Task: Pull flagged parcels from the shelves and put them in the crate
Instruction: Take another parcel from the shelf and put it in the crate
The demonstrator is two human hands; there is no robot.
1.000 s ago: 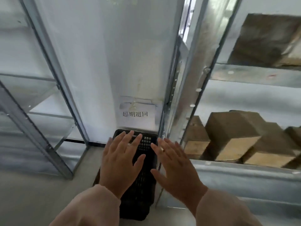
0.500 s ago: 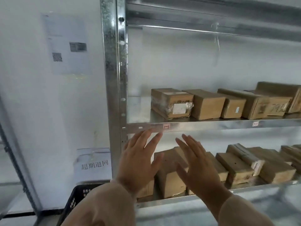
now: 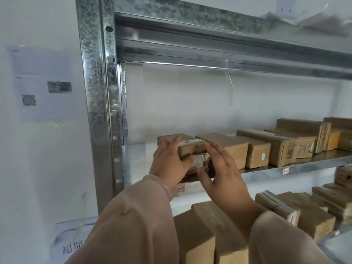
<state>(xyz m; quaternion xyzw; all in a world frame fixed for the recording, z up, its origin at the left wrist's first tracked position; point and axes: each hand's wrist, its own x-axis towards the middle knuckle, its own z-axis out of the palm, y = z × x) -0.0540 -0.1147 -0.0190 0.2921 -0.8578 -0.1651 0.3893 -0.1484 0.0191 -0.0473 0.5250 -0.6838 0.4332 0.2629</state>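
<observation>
Galvanised steel racking fills the head view, its upright standing at 9 o'clock against a white wall with a blurred paper notice further out the same way. Just below centre, toward 5 o'clock, sits the leftmost parcel, a brown carton at the front edge of the shelf, and both hands are on it!

At 6 o'clock the left hand wraps the carton's left front corner, fingers spread up the side and thumb across the front face. From 5 o'clock the right hand lays straight, narrowly spread fingers against the right front corner, thumb hanging wide below. So that's 1 hand gripping and 1 bracing.

Now the tricky bit: the neighbouring parcel sits tight against the carton's right side, so there looks to be no room for fingers there. The clean play is to draw the carton straight toward 6 o'clock, level, until its right side clears, then close the right hand round it. Twisting it out risks dragging the neighbour over the edge onto the cartons at 5 o'clock on the lower shelf.

A crinkled plastic label pouch shows between the hands; I cannot read it. No crate in view.
</observation>
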